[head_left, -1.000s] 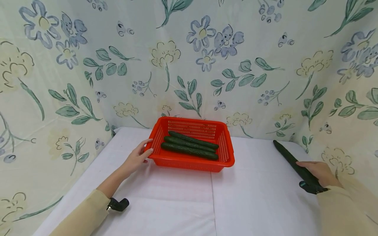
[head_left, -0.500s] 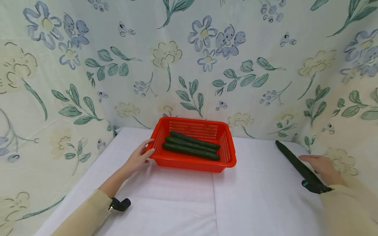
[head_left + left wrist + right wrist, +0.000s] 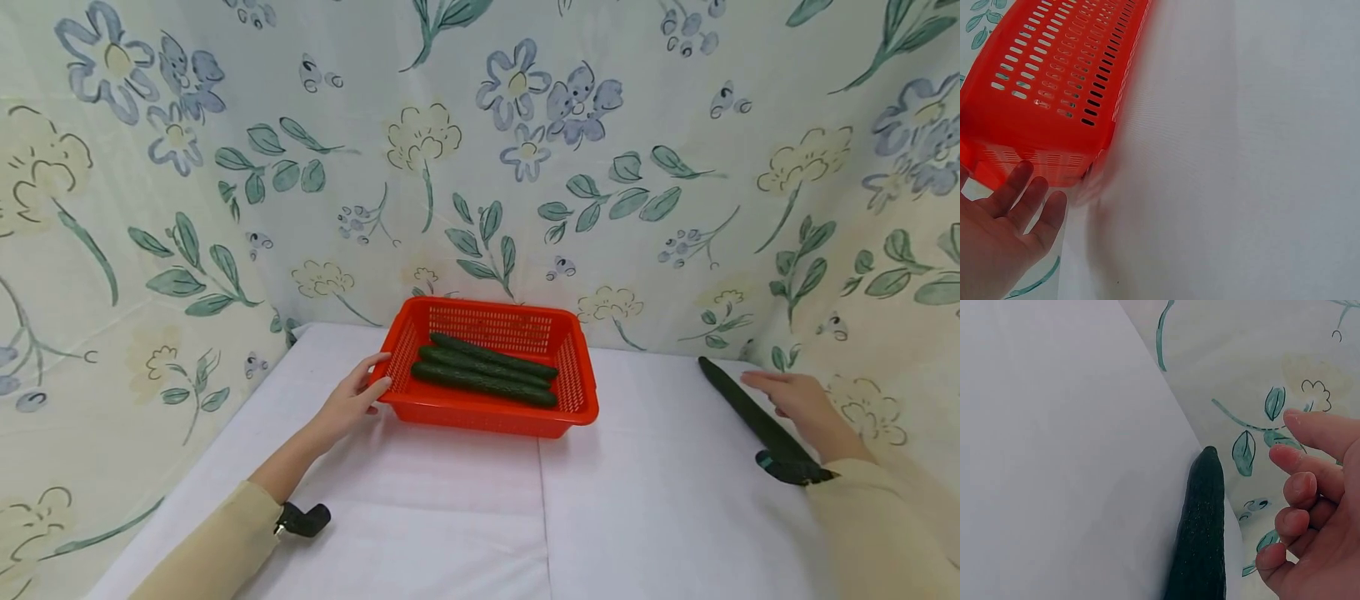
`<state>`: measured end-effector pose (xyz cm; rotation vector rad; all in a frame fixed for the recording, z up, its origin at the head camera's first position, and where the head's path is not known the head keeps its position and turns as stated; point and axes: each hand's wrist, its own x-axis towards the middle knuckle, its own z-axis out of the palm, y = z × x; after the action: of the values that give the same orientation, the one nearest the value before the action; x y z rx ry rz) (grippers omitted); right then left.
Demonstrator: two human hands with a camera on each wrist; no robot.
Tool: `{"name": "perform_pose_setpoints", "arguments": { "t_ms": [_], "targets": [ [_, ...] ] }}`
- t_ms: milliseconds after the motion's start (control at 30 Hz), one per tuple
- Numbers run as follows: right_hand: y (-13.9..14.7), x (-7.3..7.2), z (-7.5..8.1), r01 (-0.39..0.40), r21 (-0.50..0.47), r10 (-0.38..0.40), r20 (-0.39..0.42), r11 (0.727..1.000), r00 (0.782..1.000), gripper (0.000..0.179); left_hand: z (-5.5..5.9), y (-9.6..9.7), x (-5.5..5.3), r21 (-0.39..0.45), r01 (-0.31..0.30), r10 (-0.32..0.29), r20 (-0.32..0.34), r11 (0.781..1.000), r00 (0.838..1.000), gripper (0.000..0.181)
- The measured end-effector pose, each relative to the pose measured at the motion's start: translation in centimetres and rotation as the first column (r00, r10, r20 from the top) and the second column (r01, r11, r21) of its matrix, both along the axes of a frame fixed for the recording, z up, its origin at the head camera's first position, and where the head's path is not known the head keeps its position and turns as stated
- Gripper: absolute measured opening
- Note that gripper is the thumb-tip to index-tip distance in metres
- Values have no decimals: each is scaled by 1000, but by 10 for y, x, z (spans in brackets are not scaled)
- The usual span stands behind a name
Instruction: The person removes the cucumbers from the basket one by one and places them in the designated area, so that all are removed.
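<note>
An orange-red perforated basket stands at the back middle of the white table and holds three dark green cucumbers lying side by side. My left hand rests with straight fingers against the basket's left front corner. A fourth cucumber lies on the table at the far right, near the wall. My right hand hovers beside and above that cucumber, its fingers loosely spread and not touching it.
Flower-print cloth walls the table in at the back and both sides. The white tabletop spreads out in front of the basket. A dark wrist device sits under my left sleeve, another at my right wrist.
My right hand has let go of the right-side cucumber and lifted off it toward the back. The left hand and basket stay put.
</note>
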<state>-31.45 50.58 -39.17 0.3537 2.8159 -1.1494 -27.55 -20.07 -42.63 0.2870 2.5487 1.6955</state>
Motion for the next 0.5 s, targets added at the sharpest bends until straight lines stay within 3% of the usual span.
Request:
{"name": "perform_pose_setpoints", "arguments": {
  "t_ms": [133,267,400,500],
  "targets": [
    [-11,-5,7,-55,-34,52,-81,998,995,69,13,4,10,-8,6,-6,5,1000,1000,62],
    [-23,-10,17,-126,-93,114,-123,988,986,45,18,6,14,-15,2,-2,3,1000,1000,62],
    [-38,-16,28,-163,-132,146,-129,978,981,44,18,6,13,-14,-6,6,6,1000,1000,62],
    [-51,-19,37,-186,-143,168,-127,972,978,53,17,6,13,-12,-11,11,8,1000,1000,61]
  ]
}}
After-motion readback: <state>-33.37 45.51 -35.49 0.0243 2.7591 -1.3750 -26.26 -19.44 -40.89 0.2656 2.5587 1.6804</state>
